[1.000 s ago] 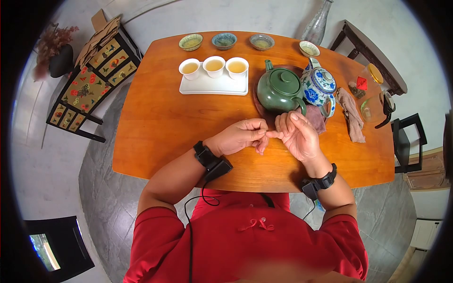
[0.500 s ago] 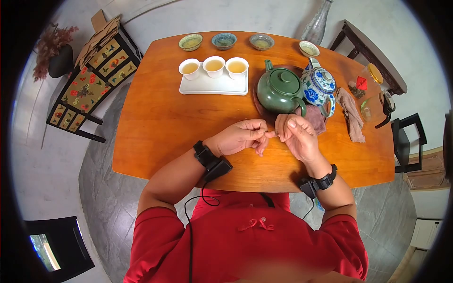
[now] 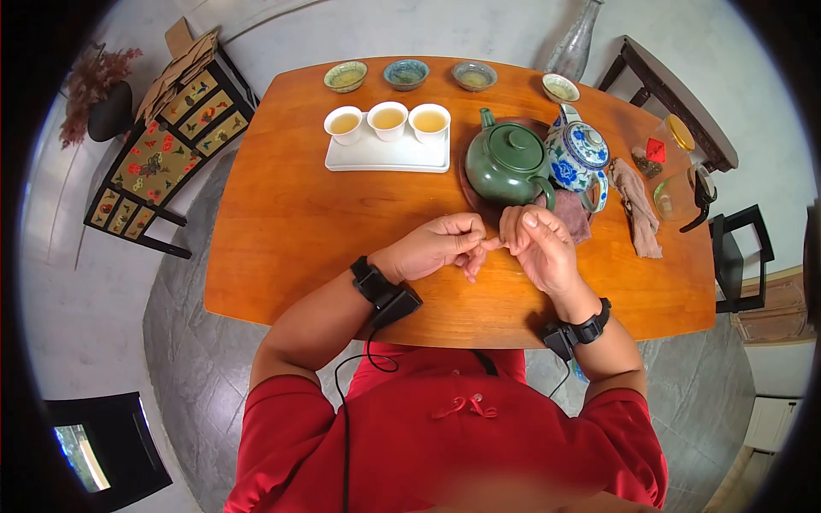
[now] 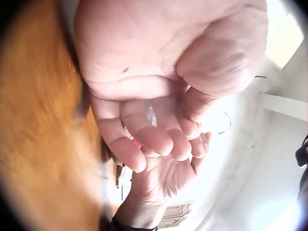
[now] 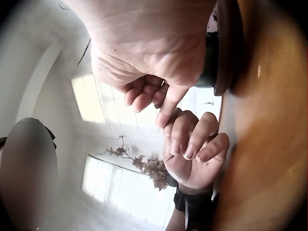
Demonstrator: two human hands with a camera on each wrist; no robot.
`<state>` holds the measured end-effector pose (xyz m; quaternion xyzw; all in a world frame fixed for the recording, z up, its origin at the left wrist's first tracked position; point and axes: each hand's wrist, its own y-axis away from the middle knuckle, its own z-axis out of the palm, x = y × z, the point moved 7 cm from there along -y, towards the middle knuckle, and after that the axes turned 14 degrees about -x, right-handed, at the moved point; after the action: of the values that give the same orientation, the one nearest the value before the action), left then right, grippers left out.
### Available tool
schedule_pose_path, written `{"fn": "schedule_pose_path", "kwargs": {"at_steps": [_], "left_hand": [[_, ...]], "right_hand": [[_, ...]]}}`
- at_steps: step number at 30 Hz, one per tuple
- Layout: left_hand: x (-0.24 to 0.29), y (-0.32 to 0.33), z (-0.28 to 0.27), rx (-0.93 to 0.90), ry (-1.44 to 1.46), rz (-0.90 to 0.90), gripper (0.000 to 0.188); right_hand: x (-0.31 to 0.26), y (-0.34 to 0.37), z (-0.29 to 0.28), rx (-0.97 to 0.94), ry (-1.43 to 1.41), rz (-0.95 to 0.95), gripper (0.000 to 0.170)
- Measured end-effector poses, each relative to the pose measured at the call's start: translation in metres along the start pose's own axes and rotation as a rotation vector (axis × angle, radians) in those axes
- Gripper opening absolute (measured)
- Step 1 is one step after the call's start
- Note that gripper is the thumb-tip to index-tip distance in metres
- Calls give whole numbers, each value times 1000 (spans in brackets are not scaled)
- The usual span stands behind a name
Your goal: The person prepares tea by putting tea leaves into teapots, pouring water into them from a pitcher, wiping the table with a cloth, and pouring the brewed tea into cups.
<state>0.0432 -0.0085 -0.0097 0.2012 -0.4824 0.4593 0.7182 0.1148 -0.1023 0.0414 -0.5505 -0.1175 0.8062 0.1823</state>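
Fingers of the left hand: thumb and forefinger meet in a pinch at the tip of the right hand's little finger; the remaining left fingers are bent and slightly spread. Right hand: little finger reaches across to that pinch, the others bend loosely toward the palm, thumb raised beside them. Contact point lies over the near-middle part of the wooden table. Obstacles beyond the hands: green teapot, lid on, its handle curving down just past the right fingertips. It sits on a dark round tray with a blue-and-white teapot close at its right. Purple cloth is bunched beside the right hand, below the teapot handles. Farther right: tan cloth, yellow-lidded jar with a red label, glass pitcher with black handle. Left of the green teapot, well apart from the hands: white tray bearing three white cups of pale amber liquid. Four small bowls line the far edge, the rightmost set off from the others. Both wrists wear black straps; a cable runs from the left one down over the red shirt.
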Motion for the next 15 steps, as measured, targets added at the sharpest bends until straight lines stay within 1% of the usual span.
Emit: {"fn": "schedule_pose_path", "kwargs": {"at_steps": [2,4,6,8,15], "left_hand": [[1,0,-2,2,-32,21,21],[4,1,-2,6,-65,43,21],[4,2,-4,56,-133,-19,19],[7,1,-2,56,-139,-10,19],[9,2,-2,70,-182,-31,18]], "right_hand": [[3,1,-6,60,-90,-10,35],[3,1,-9,76,-113,-8,35],[4,1,-10,93,-134,-6,35],[4,1,-10,112,-217,-8,34],[5,0,-12,118,-262,-9,34]]}}
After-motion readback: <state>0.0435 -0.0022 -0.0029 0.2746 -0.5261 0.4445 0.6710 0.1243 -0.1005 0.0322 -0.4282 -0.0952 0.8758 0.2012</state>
